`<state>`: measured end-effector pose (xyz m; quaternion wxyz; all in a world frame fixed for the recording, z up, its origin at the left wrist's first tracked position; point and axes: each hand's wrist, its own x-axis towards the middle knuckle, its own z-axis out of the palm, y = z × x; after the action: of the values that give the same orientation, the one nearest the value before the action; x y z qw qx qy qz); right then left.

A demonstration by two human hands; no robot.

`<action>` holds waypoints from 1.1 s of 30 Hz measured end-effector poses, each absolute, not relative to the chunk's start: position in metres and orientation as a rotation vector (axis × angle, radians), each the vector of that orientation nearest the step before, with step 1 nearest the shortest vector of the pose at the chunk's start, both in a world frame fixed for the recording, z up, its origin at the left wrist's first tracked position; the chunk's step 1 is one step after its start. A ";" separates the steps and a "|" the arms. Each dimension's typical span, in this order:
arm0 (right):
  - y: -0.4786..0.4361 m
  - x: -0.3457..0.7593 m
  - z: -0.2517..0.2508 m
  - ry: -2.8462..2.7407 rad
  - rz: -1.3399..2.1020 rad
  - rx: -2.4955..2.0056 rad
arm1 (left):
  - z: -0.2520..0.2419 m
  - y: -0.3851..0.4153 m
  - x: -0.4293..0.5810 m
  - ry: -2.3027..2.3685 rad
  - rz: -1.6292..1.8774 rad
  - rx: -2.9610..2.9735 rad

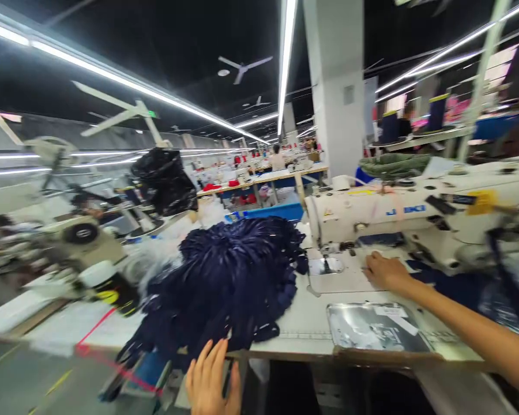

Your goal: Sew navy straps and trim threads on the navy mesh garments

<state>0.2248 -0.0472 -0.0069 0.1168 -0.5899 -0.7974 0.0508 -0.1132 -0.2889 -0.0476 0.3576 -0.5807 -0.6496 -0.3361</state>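
Our left hand (210, 377), fingers loosely spread, is at the glossy navy-blue heap of fabric strips (237, 271) by the white worktable's (303, 340) front edge; steady it lightly. Our right hand (384, 272) (grip: we cannot tell), beside the cream metal sewing machine (367, 216), needs care.

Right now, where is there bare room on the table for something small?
The white tabletop is bare between the navy pile and the metal plate. It is crowded left of the pile, with clear plastic and a black container, and right of the right hand, with navy fabric.
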 end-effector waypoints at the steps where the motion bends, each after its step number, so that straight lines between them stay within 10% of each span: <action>1: -0.043 0.225 -0.008 -2.370 0.179 -1.690 | -0.049 -0.298 -0.115 -1.675 -0.800 -1.480; 33: -0.064 0.137 0.001 -2.167 0.832 -1.123 | -0.011 -0.183 -0.069 -1.648 -0.724 -1.965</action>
<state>0.1367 -0.0643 0.0006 0.2779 -0.4184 -0.8072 0.3099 -0.0685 -0.1830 -0.0106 0.2360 -0.7166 -0.6008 -0.2641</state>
